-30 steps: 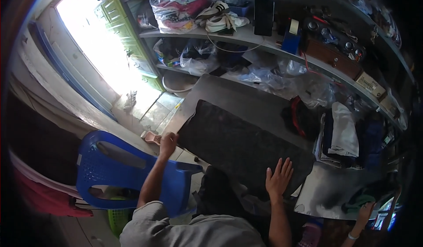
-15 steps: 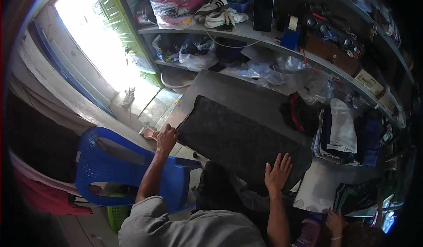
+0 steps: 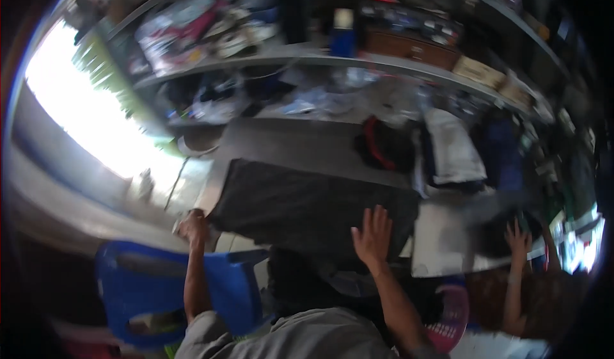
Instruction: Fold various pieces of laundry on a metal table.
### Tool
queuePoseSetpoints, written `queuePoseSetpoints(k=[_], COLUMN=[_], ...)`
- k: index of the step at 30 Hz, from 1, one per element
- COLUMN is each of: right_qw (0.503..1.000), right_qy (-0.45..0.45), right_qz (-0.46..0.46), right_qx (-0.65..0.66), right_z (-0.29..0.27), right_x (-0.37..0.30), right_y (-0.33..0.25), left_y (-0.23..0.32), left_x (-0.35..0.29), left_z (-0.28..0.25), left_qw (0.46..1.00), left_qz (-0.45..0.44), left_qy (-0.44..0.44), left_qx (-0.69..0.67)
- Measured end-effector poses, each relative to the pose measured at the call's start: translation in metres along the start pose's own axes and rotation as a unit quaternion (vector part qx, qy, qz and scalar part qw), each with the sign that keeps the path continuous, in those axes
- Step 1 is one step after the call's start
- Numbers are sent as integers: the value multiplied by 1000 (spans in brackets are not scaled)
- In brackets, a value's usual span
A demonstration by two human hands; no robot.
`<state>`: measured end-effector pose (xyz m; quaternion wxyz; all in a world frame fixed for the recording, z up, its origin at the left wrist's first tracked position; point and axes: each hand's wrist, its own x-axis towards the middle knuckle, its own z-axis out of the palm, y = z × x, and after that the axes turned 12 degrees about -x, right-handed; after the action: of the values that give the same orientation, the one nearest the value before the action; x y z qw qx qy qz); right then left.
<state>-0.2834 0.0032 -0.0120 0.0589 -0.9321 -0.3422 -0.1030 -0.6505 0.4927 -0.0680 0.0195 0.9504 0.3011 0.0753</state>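
A dark folded cloth [image 3: 294,208] lies lengthwise across the grey table [image 3: 291,138]; whether it is a garment I cannot tell. At its left end my left hand [image 3: 194,226] has its fingers closed at the corner, the picture there a little blurred. My right hand [image 3: 373,236] rests flat on the cloth's right part, fingers spread. Beyond the cloth's right end sit a black and red bundle [image 3: 384,144] and a stack of folded clothes [image 3: 451,148] with a white piece on top.
A blue plastic chair [image 3: 227,282] stands on my left. Shelves [image 3: 256,64] with bags, shoes and a brown box [image 3: 409,47] run behind the table. At right, another person's hand [image 3: 518,240] is over a dark fabric [image 3: 495,231]. A pink basket [image 3: 453,317] is below.
The view has swung to the right, so the scene sits further left. My hands keep their places on the cloth. The other person's hand has lifted over the dark fabric.
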Motion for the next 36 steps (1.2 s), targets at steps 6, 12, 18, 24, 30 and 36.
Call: queuePoseSetpoints(k=[6,12,18,24,30,36], right_qw=[1000,994,998,869,713,736], right_qy=[17,-103,2,-110,-198,-281], right_qz=[1,-8,-36,214,247,209], right_qx=[17,31,55,433,626,579], right_z=[15,-19,-38,-43,7,29], right_x=[22,23,-114,-184,-170,-154], right_y=[40,70,113,89,95,94], left_y=[178,194,183,296,431,426], left_x=[88,90,87,30,18,30], left_z=[-43,-3,10,-21,-60,-41], left_qw=[977,991,991,926,861,863], left_qz=[16,-106,-124,298,418,426], left_qy=[27,-12,34,-20,-197,-194], left_qx=[-209,-84,-45,-229,-214,-188])
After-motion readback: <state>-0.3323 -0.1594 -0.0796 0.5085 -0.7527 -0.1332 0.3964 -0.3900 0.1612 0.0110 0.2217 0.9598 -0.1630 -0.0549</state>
